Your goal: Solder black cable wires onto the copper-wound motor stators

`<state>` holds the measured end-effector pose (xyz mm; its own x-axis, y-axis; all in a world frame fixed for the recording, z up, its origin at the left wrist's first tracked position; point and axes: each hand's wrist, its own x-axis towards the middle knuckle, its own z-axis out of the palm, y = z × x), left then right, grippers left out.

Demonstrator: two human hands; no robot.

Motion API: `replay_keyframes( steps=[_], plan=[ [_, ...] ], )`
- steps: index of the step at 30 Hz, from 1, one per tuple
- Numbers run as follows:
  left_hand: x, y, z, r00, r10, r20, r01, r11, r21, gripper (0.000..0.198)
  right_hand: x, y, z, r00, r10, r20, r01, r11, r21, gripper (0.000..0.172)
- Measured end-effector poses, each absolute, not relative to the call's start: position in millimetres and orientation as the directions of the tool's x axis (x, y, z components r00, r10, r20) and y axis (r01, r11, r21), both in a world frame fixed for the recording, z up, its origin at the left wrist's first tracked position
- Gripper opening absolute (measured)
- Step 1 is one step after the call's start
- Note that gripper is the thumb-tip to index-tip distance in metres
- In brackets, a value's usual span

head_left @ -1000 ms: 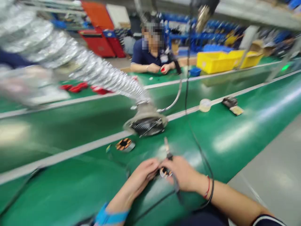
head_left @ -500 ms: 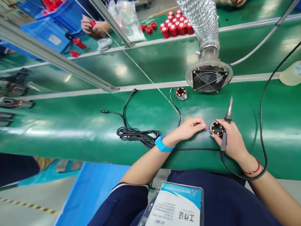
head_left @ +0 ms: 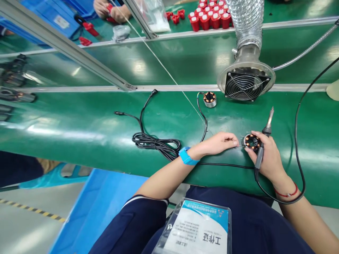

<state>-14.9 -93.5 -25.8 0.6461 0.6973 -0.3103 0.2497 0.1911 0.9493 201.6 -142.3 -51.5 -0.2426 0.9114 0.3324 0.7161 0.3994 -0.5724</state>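
My right hand (head_left: 270, 157) holds a small ring-shaped motor stator (head_left: 247, 142) with copper windings between thumb and fingertips. The same hand keeps a soldering iron (head_left: 260, 155) against the palm, its metal tip pointing up and away from me. Short thin leads stick out from the stator's left side. My left hand (head_left: 222, 142), with a blue wrist strap (head_left: 187, 156), is closed in a pinch just left of the stator, on what looks like one thin wire. A second stator (head_left: 210, 100) with a black cable stands farther back on the green bench (head_left: 92, 141).
A coiled black cable (head_left: 156, 144) lies left of my hands. A fume extractor fan (head_left: 247, 86) hangs behind the stators. The iron's cord (head_left: 297, 141) loops at right. Across the divider are red parts (head_left: 209, 19) and another person's hands (head_left: 116, 13). A blue bin (head_left: 100, 201) stands below left.
The camera view has shifted, so the bench things sit higher and the fan and hands farther right. Both hands keep nearly the same pose; stator and iron stay in my right hand.
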Motion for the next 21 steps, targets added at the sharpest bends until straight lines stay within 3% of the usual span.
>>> replay_keyframes(
  steps=[5,9,13,17,19,21],
  plan=[
    [-15,-97,-13,0.69,0.692,-0.211,0.357,-0.073,0.931,0.024,202,-142,-52,-0.254,0.91,0.327,0.729,0.403,-0.554,0.048],
    [-16,-98,-5,0.723,0.664,-0.193,0.376,-0.142,0.916,0.019,202,-142,-50,-0.262,0.905,0.336,0.726,0.414,-0.549,0.047],
    [-7,-97,-14,0.716,0.669,-0.198,0.215,0.057,0.975,0.019,204,-141,-47,-0.287,0.901,0.326,0.714,0.428,-0.554,0.047],
    [5,-103,-22,0.689,0.668,-0.281,0.095,0.302,0.949,0.026,210,-140,-45,-0.329,0.893,0.306,0.688,0.449,-0.57,0.05],
    [9,-112,-21,0.651,0.686,-0.325,0.208,0.25,0.946,0.026,216,-139,-44,-0.318,0.895,0.312,0.678,0.445,-0.585,0.054],
    [13,-125,-19,0.65,0.677,-0.344,0.435,0.041,0.9,0.028,222,-138,-43,-0.293,0.898,0.328,0.64,0.439,-0.63,0.058]
  ],
)
